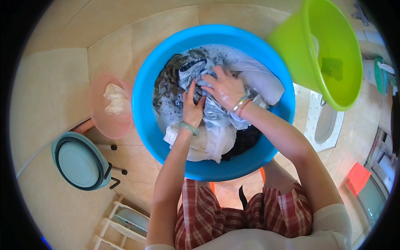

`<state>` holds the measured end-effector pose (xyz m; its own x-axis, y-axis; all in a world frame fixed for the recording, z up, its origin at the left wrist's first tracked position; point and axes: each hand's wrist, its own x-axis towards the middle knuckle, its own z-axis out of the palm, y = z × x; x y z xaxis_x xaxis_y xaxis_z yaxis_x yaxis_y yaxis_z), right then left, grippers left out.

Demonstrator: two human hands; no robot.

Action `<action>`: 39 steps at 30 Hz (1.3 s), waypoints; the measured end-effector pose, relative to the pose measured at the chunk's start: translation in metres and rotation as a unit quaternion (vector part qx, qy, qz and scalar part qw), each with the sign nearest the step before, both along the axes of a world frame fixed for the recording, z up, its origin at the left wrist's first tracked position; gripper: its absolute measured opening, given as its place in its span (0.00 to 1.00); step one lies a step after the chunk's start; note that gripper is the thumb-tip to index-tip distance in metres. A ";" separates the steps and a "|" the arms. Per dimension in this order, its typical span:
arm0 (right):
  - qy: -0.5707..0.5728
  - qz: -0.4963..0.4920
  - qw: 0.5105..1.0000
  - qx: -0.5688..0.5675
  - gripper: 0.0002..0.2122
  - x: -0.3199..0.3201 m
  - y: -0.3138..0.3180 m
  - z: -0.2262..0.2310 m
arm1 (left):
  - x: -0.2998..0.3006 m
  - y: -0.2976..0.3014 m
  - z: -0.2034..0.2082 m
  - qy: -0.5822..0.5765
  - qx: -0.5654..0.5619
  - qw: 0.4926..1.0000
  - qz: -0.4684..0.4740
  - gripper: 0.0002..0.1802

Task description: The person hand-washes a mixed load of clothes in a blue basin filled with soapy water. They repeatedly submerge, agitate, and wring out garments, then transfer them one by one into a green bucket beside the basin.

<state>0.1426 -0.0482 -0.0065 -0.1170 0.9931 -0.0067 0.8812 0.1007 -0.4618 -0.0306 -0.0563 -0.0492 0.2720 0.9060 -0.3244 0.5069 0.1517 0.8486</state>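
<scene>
A large round blue basin point(146, 125) holds soapy water and soaked laundry. Both my hands are down among the wet cloth near its middle. A bunched grey-and-white patterned garment point(195, 68) is between them. My right hand point(227, 88) grips it from the right, fingers curled over the folds. From the near left, my left hand point(193, 110) takes hold of the same garment, its fingertips partly hidden by fabric. Dark patterned cloth point(166, 77) lies to the left, white cloth point(214, 143) in front, and a pale swollen cloth point(262, 83) at the right. Foam floats around them.
A tall lime-green bucket point(291, 48) stands at the far right, beside a white squat toilet point(325, 121). Left of the basin is a pink tub point(100, 121) with white cloth inside. Folded grey-green basins point(79, 162) and a white rack point(118, 225) are nearer.
</scene>
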 end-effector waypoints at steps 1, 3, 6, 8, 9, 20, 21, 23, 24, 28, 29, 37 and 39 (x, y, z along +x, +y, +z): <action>-0.031 -0.012 0.998 -0.052 0.14 0.001 -0.003 -0.013 | 0.010 0.000 -0.002 0.012 -0.043 0.997 0.056 0.36; -0.045 -0.033 0.990 -0.130 0.15 -0.004 0.003 -0.027 | -0.002 0.011 -0.023 0.000 -0.092 0.993 0.080 0.31; -0.023 -0.063 0.980 -0.189 0.17 -0.009 0.020 -0.040 | -0.017 0.021 -0.037 -0.093 -0.175 0.967 0.162 0.24; -0.035 -0.076 0.978 -0.191 0.17 0.010 0.022 -0.049 | 0.009 0.019 -0.016 -0.042 -0.133 0.980 0.142 0.24; 0.024 -0.126 0.972 -0.199 0.16 0.017 0.022 -0.057 | 0.011 0.012 -0.011 -0.240 -0.220 0.923 0.204 0.22; 0.229 0.217 0.946 0.075 0.10 -0.061 -0.069 0.095 | -0.005 0.003 0.062 -0.617 -0.338 0.680 0.207 0.27; 0.247 0.212 0.941 0.093 0.10 -0.067 -0.068 0.099 | -0.012 0.000 0.050 -0.682 -0.384 0.600 0.168 0.23; 0.237 0.211 0.942 0.106 0.11 -0.079 -0.059 0.100 | -0.021 -0.003 0.035 -0.730 -0.435 0.515 0.116 0.20; 0.228 0.210 0.944 0.113 0.11 -0.081 -0.054 0.099 | -0.017 -0.003 0.033 -0.727 -0.432 0.521 0.120 0.20; 0.256 0.121 0.942 0.182 0.10 -0.080 -0.031 0.086 | -0.006 -0.008 0.036 -0.647 -0.358 0.634 0.228 0.19; 0.263 0.098 0.941 0.188 0.09 -0.077 -0.026 0.081 | -0.003 -0.015 0.039 -0.613 -0.335 0.662 0.272 0.20; 0.106 -0.078 0.975 -0.181 0.07 0.014 -0.007 0.011 | 0.034 -0.009 0.092 -0.369 -0.302 0.787 0.390 0.27; 0.029 -0.019 0.957 -0.288 0.09 0.031 -0.014 0.014 | 0.008 -0.002 0.093 -0.370 -0.268 0.842 0.288 0.28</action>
<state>0.1737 -0.0617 0.0079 -0.0982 0.8302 -0.5487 0.8505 -0.2162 -0.4794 -0.0227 -0.0586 0.0434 0.1452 0.7340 -0.6634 -0.4188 0.6531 0.6309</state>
